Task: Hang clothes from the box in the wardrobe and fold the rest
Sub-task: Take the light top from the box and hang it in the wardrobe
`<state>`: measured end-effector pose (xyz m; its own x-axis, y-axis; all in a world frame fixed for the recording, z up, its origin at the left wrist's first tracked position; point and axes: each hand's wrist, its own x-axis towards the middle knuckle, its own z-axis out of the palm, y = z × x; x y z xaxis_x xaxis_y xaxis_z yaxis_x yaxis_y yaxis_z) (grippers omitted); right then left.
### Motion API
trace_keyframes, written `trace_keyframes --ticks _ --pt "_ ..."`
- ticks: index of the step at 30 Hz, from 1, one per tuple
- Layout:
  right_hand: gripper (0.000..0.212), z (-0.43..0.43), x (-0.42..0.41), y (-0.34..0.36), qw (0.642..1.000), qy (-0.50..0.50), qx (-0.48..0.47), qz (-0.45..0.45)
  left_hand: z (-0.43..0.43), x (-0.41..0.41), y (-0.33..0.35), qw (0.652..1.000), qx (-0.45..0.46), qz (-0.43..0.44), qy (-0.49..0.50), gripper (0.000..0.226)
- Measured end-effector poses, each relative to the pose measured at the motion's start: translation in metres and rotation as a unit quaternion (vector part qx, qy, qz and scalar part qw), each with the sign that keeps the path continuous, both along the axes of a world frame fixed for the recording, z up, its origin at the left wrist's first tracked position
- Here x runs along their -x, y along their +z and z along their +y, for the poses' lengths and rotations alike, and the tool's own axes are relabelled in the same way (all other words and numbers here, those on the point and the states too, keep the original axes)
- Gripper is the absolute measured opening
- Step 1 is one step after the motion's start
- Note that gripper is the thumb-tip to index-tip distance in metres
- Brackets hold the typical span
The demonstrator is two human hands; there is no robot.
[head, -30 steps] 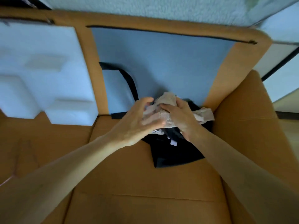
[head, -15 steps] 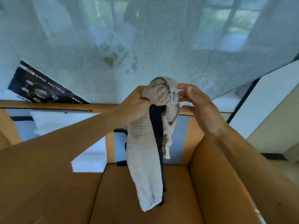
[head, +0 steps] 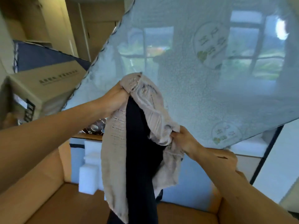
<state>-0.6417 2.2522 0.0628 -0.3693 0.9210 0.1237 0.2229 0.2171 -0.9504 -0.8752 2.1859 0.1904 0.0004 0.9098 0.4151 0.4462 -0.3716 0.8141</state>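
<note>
Both hands, left hand (head: 115, 97) and right hand (head: 184, 139), grip a beige garment (head: 113, 159) (black garment (head: 139, 159) tangled inside) above the box (head: 48, 199); hanging and folding remain undone.

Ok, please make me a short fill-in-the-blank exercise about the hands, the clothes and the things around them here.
1. The right hand pinches the beige garment ___ than the left hand grips it.
2. The box below the black garment is made of ___.
3. The foam block behind the garments is ___ in colour.
Missing words: lower; cardboard; white.
</note>
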Motion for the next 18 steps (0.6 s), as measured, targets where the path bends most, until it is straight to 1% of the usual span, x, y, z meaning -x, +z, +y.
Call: trace_keyframes --ticks 2,3,6,8,11,13,14,18 --pt "0.021 -0.003 0.003 0.036 0.998 -0.007 0.003 0.058 -0.003 0.029 0.011 0.999 0.019 0.019 0.028 0.027" --pt "0.023 -0.008 0.005 0.058 0.997 -0.009 0.0 0.073 0.003 0.053 0.014 0.999 0.018 0.018 0.045 0.025" --pt "0.027 -0.023 0.012 0.113 0.997 0.021 -0.033 0.06 0.03 0.131 0.008 0.994 0.038 0.002 0.107 0.029" --pt "0.029 -0.035 0.022 0.141 0.998 0.034 -0.047 0.04 0.035 0.154 0.009 0.992 0.039 -0.008 0.118 0.03" --pt "0.028 -0.049 0.038 0.171 0.998 0.041 -0.052 0.025 -0.01 0.115 0.035 0.991 0.011 -0.036 0.131 0.022" --pt "0.027 -0.056 0.048 0.185 0.998 0.037 -0.052 0.024 -0.03 0.093 0.041 0.99 -0.014 -0.083 0.111 0.015" --pt "0.029 -0.058 0.052 0.191 0.998 0.03 -0.049 0.022 -0.035 0.086 0.042 0.99 -0.016 -0.102 0.098 0.015" --pt "0.035 -0.063 0.052 0.201 0.999 0.032 -0.017 0.036 -0.036 0.077 0.039 0.98 0.046 -0.179 0.072 0.02"
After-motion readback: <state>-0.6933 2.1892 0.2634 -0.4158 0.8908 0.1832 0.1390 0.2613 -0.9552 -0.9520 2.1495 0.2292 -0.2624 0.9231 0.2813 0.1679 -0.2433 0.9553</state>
